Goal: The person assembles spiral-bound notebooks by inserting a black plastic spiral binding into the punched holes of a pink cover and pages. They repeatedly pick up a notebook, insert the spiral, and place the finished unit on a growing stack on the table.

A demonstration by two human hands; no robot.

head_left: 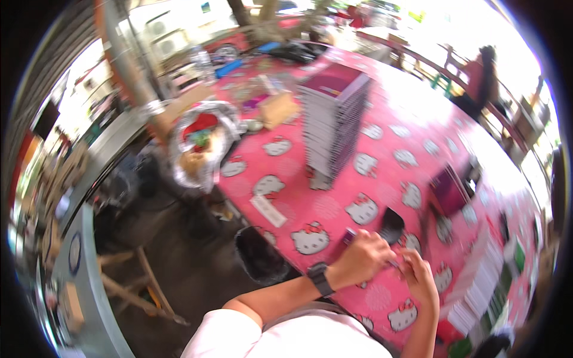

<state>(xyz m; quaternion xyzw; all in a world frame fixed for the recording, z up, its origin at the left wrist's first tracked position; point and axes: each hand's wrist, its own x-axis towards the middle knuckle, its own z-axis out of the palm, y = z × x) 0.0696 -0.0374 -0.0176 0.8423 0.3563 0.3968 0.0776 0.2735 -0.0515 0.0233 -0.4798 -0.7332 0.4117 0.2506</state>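
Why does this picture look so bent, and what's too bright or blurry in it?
In the head view, the wide fisheye lens curves straight edges inside a dark rim; glare whitens the pink cat-print tablecloth at upper right; the notebook stack looks smeared.

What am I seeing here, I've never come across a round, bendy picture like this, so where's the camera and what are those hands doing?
There's no machine here, just a person's bare hands. The one picture comes from a wide fisheye camera worn on the head, looking down, so straight edges bend toward the rim. The left hand, with a dark watch on its wrist, and the right hand meet over a pink patterned table. Their fingers seem to hold something small, too blurred to name. Also on the table are a tall stack of books or pads and a black scoop-shaped thing.
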